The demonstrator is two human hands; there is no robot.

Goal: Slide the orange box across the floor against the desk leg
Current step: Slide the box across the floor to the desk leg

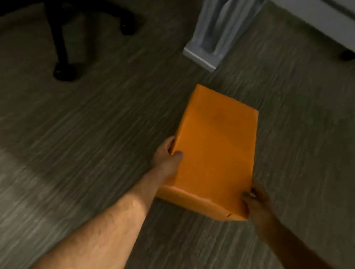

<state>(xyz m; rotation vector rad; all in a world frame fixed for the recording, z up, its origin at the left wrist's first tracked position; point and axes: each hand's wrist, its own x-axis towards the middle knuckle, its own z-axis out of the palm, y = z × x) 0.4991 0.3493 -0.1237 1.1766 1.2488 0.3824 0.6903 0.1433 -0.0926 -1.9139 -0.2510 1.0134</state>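
right hand clasps the near right corner of the orange box; left hand grips its left edge, thumb on top. the box is a plain, smooth orange cuboid, unmarked apart from a small dark nick near the corner, apparently resting on the grey carpet. it lies near, not touching, the grey desk leg. beyond, a black chair base.

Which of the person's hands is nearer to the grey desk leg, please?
The left. The left hand grips the orange box's left edge about midway along, closer to the desk leg. The right hand holds the near right corner, farther back.
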